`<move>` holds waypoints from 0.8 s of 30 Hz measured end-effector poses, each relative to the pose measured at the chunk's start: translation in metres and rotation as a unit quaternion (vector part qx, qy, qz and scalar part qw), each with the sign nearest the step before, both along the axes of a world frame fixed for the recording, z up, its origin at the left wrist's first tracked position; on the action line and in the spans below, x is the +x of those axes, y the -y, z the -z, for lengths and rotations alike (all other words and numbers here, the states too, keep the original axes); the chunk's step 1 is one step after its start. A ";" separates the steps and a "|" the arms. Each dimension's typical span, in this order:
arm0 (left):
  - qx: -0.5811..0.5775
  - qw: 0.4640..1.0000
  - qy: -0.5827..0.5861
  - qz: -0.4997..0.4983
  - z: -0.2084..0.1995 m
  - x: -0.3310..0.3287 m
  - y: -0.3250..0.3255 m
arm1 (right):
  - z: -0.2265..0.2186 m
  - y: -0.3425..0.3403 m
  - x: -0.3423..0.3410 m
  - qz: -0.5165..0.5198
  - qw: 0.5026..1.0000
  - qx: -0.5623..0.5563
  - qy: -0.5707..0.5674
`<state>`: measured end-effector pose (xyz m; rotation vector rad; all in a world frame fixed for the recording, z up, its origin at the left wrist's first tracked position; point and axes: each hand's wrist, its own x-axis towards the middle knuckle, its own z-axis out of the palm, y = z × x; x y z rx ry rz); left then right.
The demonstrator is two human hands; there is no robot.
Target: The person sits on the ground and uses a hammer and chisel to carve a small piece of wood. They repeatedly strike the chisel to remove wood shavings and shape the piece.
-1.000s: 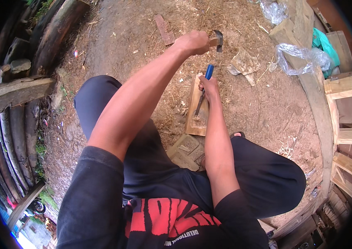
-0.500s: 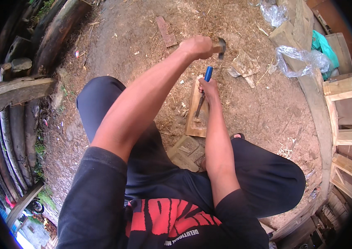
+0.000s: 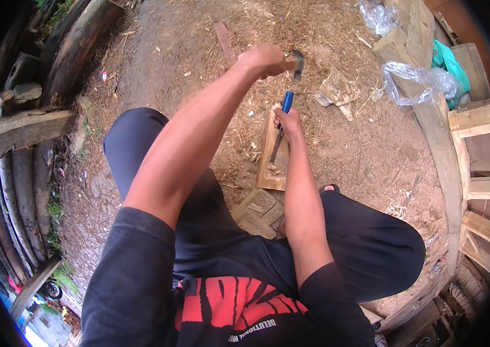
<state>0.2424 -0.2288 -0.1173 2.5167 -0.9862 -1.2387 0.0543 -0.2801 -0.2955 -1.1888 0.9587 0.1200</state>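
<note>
My left hand (image 3: 261, 61) is closed around the wooden handle of a hammer (image 3: 298, 65). The dark hammer head hangs a little above and beyond the chisel's end, apart from it. In my right hand (image 3: 289, 122) is a chisel (image 3: 288, 101) with a blue handle, held tilted, its metal blade slanting down to a wooden board (image 3: 272, 183). The blade's tip rests by a rough carved patch with wood shavings (image 3: 274, 169) near the board's close end. My right hand and forearm cover part of the board's right side.
A flat, pale block (image 3: 257, 213) lies between my legs at the board's near end. Beyond are a reddish wood strip (image 3: 225, 41) and a broken wood piece (image 3: 338, 91). Logs (image 3: 86, 49) line the left; clear plastic (image 3: 412, 87) and wooden frames (image 3: 482, 124) are on the right.
My left hand and the hammer have moved slightly left and away from me, and more of the hammer's handle shows. The chisel stays almost in place on the board.
</note>
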 end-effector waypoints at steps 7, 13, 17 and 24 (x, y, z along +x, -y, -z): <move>-0.015 0.999 0.007 -0.041 0.005 -0.004 -0.003 | -0.002 0.000 -0.001 0.024 0.999 0.014 0.016; 0.053 0.997 -0.017 0.046 -0.004 0.002 0.000 | -0.003 -0.001 -0.003 0.030 0.999 0.015 0.017; -0.040 0.998 0.018 -0.040 -0.006 -0.009 -0.003 | -0.001 0.000 -0.001 0.026 1.000 0.000 0.006; -0.044 0.998 0.034 -0.024 0.003 -0.007 0.001 | -0.010 -0.003 0.000 0.020 1.000 0.008 0.007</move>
